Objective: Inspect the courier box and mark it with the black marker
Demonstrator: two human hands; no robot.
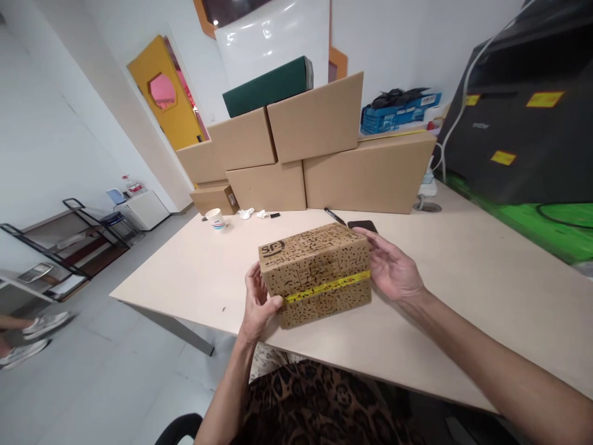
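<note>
A brown cardboard box [324,266] with black speckles and a strip of yellow tape is held between my two hands, over the near part of the table. My left hand [257,303] grips its left end, thumb on the front face and fingers behind the edge. Against the right end lies my right hand [393,267], its fingers reaching round the far corner. The box is slightly tilted; whether its bottom touches the table cannot be told. Just behind it lie a black phone-like object [362,225] and a black pen [334,216].
Stacked cardboard boxes [266,185] line the table's [185,266] back edge, with a dark green box [269,86] on top. A paper cup [215,219], crumpled tissues [246,213] and a small black piece [275,215] lie left. A large black machine [519,117] stands right. Someone's shoes [44,326] show left.
</note>
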